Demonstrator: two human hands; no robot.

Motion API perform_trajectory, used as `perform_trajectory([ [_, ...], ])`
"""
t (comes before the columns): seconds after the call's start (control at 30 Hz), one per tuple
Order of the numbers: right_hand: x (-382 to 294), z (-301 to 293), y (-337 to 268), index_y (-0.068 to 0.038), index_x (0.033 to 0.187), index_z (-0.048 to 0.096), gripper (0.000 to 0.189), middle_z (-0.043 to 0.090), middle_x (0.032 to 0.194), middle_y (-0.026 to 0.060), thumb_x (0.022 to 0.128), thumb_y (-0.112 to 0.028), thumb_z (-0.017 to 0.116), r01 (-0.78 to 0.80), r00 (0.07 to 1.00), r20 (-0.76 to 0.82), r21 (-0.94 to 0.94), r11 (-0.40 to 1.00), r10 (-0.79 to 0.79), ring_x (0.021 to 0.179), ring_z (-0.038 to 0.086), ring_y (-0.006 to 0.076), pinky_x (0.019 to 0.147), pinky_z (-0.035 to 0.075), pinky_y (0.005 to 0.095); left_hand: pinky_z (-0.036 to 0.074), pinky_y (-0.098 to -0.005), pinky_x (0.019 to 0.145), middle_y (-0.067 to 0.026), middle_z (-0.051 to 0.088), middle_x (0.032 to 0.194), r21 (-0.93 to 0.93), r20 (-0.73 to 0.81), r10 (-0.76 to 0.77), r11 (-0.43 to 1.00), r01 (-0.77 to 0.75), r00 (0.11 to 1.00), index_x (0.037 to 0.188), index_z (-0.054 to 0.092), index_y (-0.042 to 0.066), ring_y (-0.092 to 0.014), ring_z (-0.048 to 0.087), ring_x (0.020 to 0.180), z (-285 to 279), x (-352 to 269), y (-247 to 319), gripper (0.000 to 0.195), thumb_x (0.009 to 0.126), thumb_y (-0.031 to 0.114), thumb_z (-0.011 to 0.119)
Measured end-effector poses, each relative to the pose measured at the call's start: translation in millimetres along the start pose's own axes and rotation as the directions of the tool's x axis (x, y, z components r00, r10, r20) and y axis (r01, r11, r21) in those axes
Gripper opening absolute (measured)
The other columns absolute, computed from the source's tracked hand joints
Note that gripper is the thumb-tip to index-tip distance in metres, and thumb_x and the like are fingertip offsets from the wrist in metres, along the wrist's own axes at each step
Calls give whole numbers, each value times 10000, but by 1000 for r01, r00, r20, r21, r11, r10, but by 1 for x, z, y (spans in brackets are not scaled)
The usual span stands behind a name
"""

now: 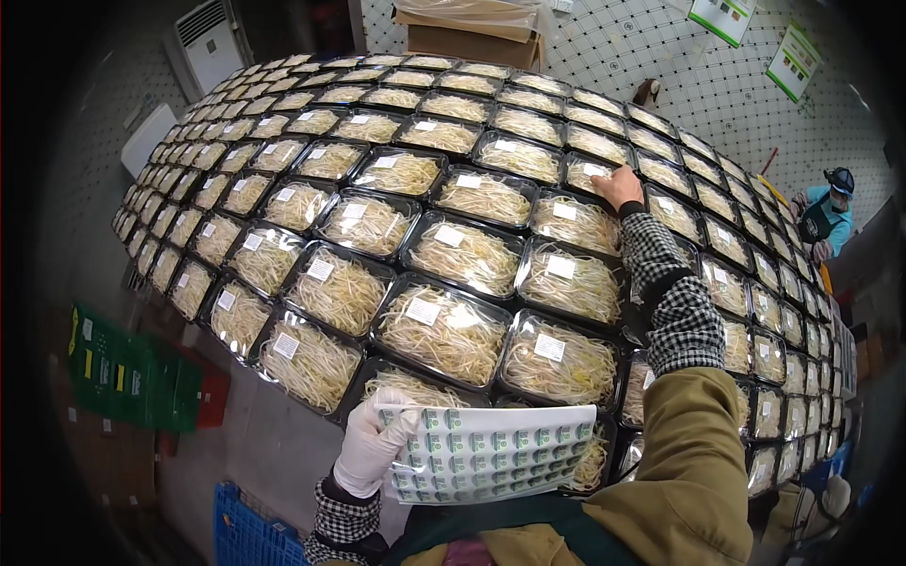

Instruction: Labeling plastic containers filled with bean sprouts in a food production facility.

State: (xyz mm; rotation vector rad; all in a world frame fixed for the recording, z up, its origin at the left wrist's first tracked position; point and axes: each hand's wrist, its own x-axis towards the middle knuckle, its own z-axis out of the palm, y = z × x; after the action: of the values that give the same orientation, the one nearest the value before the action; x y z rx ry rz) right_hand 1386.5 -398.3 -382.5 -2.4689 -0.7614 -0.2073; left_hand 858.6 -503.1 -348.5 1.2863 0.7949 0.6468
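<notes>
My left hand [377,442], in a white glove, grips the left edge of a white sheet of round green stickers [495,453]. The sheet hangs over the nearest trays and partly covers them. My bare right hand [620,187] reaches far forward, its fingertips at a white label on a bean sprout tray [582,175]. Whether a sticker sits between those fingers cannot be made out. Black plastic trays of bean sprouts under clear film, such as this near one [442,332], lie in close rows before me. Many show a white label [423,311] with print.
Green crates [131,375] and a blue crate [258,527] stand at the lower left. A co-worker [827,212] in a cap and apron is at the right edge of the trays. A cardboard box [467,42] lies beyond the far side.
</notes>
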Motion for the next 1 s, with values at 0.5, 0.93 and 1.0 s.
perform_trajectory([
  [0.5,-228,-140,-99,-33,936,627,319,642,820,75,836,-336,619,395,-175,475,836,381,-862,747,597,147,670,480,269,406,-170,636,12,574,850,74,-67,300,953,-295,952,1017,539,12,-12,474,720,5,13,2,140,893,72,516],
  [0.93,-337,-183,-115,-87,860,623,150,603,779,41,759,-184,674,825,251,98,499,266,-963,745,554,190,707,396,303,384,-220,527,42,531,642,192,-63,363,918,-346,930,826,601,-33,-20,405,608,8,-6,2,200,906,139,538],
  [1.0,-343,-177,-111,-132,809,634,112,594,750,-7,721,-141,702,907,215,-5,371,198,-977,727,523,137,721,363,278,380,-222,524,45,525,638,119,-32,350,931,-344,936,815,601,-35,-20,402,606,7,-2,-4,213,909,144,533],
])
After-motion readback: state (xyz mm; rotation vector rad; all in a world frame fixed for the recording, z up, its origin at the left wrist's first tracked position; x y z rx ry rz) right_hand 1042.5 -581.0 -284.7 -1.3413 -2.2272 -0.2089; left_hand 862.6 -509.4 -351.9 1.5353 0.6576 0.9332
